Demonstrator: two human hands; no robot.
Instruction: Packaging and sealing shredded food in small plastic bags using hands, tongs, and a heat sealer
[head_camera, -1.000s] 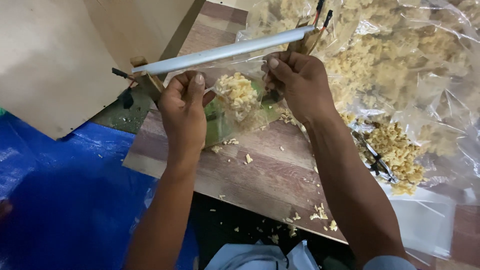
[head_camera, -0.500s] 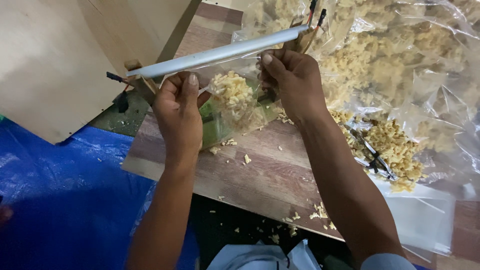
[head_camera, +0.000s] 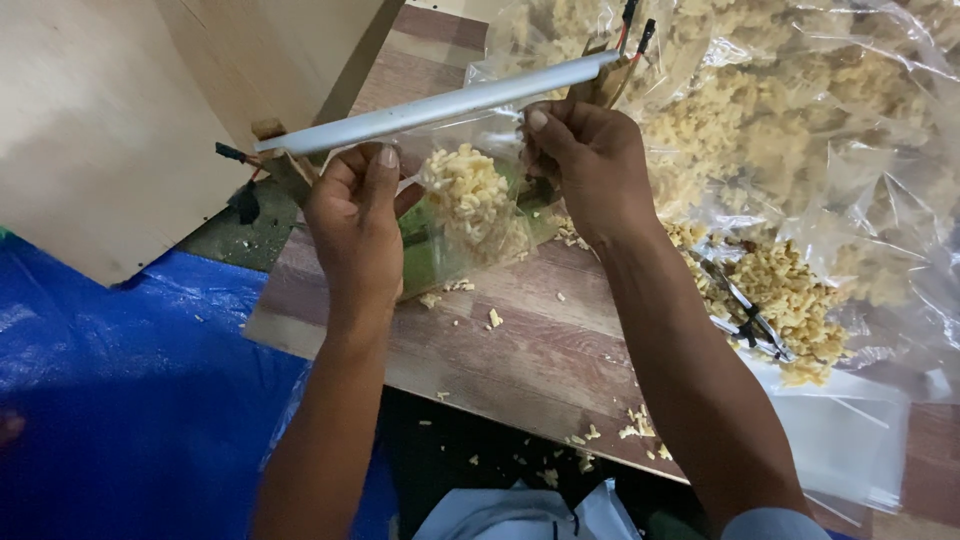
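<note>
A small clear plastic bag (head_camera: 470, 195) filled with pale yellow crunchy snack pieces hangs between my hands. My left hand (head_camera: 355, 225) pinches its left top corner and my right hand (head_camera: 590, 170) pinches its right top corner. The bag's mouth lies just under a long grey bar (head_camera: 440, 103) of a sealing tool mounted on small wooden posts with red and black wires at the right end.
A big clear plastic sack (head_camera: 800, 130) of the same snack spreads over the right of the brown wooden board (head_camera: 520, 340). Metal tongs (head_camera: 745, 310) lie in a loose heap. Crumbs dot the board. A blue tarp (head_camera: 140, 370) covers the left; a plywood box (head_camera: 120, 110) stands behind.
Both hands and the bag shifted slightly left and up against the grey bar, then held almost still.
</note>
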